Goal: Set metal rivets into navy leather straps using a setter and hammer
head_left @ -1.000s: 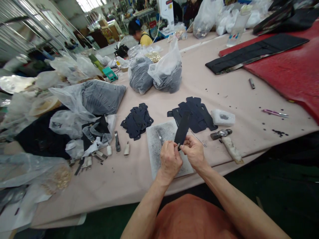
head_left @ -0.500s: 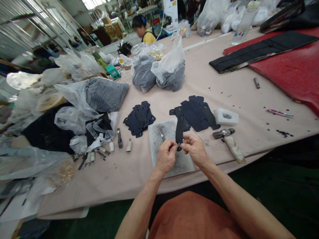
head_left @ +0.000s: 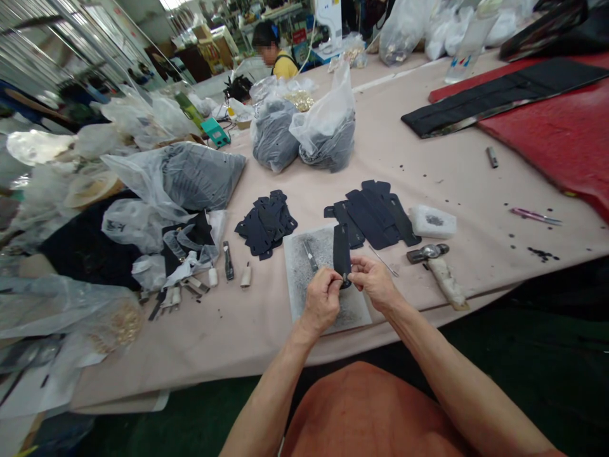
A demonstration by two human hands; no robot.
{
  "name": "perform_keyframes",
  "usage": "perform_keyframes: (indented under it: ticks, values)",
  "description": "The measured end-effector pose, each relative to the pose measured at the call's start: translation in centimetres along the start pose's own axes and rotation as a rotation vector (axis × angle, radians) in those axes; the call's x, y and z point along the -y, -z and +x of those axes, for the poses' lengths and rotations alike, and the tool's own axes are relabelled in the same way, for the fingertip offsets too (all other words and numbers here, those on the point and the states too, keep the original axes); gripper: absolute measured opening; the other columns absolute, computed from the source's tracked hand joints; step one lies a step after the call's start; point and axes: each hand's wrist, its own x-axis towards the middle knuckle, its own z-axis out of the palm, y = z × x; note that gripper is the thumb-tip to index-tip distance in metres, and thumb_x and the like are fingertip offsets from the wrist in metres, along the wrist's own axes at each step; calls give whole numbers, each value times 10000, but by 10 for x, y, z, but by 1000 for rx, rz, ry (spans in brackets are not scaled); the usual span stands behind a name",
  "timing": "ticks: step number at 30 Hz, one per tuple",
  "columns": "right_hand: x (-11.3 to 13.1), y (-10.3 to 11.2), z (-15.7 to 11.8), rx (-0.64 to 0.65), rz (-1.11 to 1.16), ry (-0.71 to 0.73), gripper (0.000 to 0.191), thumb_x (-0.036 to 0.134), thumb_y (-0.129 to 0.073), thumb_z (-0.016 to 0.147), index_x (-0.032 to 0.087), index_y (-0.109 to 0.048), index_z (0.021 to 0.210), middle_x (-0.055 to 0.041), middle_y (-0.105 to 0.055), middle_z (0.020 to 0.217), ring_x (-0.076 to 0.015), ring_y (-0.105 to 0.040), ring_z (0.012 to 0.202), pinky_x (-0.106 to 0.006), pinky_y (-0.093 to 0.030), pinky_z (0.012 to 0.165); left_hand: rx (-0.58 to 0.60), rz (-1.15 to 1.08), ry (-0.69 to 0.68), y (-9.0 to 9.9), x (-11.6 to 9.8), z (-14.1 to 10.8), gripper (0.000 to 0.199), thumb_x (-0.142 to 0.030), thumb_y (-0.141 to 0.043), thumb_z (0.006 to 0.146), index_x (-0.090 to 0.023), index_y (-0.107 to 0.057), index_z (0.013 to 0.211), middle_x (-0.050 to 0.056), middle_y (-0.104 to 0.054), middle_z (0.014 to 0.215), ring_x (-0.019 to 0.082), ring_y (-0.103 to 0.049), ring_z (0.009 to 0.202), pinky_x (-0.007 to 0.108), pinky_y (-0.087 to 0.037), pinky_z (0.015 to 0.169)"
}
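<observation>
Black strip [head_left: 341, 244] over board [head_left: 295, 285], metal tool [head_left: 310, 255] alongside

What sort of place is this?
Probably a workshop or small factory floor, perhaps for leather or fabric goods. The signs: a pile of flat dark cut pieces, a hammer on the same long worktable, and a plastic bag stuffed with dark material.

Open lane between dark piles [head_left: 373, 217] (narrow, seemingly); hammer [head_left: 445, 282] blocks rightward
</observation>
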Motion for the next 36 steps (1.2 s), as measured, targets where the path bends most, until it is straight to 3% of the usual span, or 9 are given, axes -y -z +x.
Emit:
perform_keyframes:
  ticks: [4, 9, 14, 17, 21, 24, 29, 33, 36]
  values:
    - [-4, 12, 14, 79, -139, 2, 287, 192, -637, 564, 165, -644, 850, 89, -492, 488, -76, -388, 415, -212, -275, 411, 44, 22, 85, -6, 4, 5, 141, -159, -503, 891, -189, -628, 836, 37, -629, 841, 173, -599, 830, 286, -456, 766]
    - [-15, 24, 30, -21, -361, -16, 250, 183, -597, 562, 182, -641, 808, 61, -555, 479, -123, -484, 402, -240, -347, 411, 37, -32, 203, -9, 19, 12, 246, -67, -528, 820, -185, -667, 985, 56, -691, 943, 184, -646, 888, 299, -500, 806]
    - [-25, 27, 34, -126, -495, -23, 246, 173, -559, 593, 175, -676, 809, 19, -620, 535, -124, -519, 429, -238, -367, 435, 69, 67, 256, -5, 26, 17, 172, -102, -560, 828, -184, -707, 862, 43, -722, 868, 185, -660, 844, 299, -502, 804]
    - [-26, 25, 39, -84, -520, -45, 247, 236, -515, 675, 162, -679, 844, 12, -623, 570, -124, -529, 454, -237, -369, 461, 111, 133, 281, -10, 21, 21, 210, -116, -532, 856, -194, -725, 888, 33, -737, 854, 177, -669, 833, 289, -502, 806]
    - [-21, 24, 50, -71, -713, 72, 167, 309, -556, 713, 180, -607, 620, 16, -551, 547, -127, -502, 549, -244, -330, 527, 188, 214, 263, -23, 17, 28, 222, -133, -524, 868, -194, -738, 867, 42, -747, 858, 189, -675, 823, 300, -504, 806]
    - [-18, 29, 57, -97, -766, 90, 170, 265, -622, 649, 192, -528, 527, 33, -491, 519, -121, -454, 574, -249, -300, 557, 161, 188, 292, -27, 19, 31, 224, -130, -521, 868, -194, -735, 872, 40, -748, 839, 186, -681, 805, 294, -510, 785]
    - [-30, 40, 57, -151, -715, 1, 226, 334, -679, 643, 199, -521, 554, 52, -473, 510, -114, -440, 539, -235, -299, 517, -6, 127, 326, -10, 22, 24, 207, -180, -505, 892, -199, -708, 925, 29, -746, 844, 166, -688, 788, 262, -509, 743]
    - [-37, 43, 54, -131, -627, -115, 255, 377, -663, 692, 203, -516, 578, 64, -454, 453, -98, -426, 422, -220, -287, 426, -171, 384, 401, 17, 26, 24, 203, -297, -518, 910, -202, -683, 982, 53, -739, 876, 195, -688, 814, 280, -485, 738]
    - [-36, 41, 54, -76, -586, -165, 199, 313, -628, 727, 201, -511, 610, 48, -531, 471, -88, -444, 363, -205, -280, 377, -113, 603, 553, 33, 36, 31, 298, -449, -579, 866, -185, -664, 977, 101, -731, 876, 262, -685, 849, 314, -468, 711]
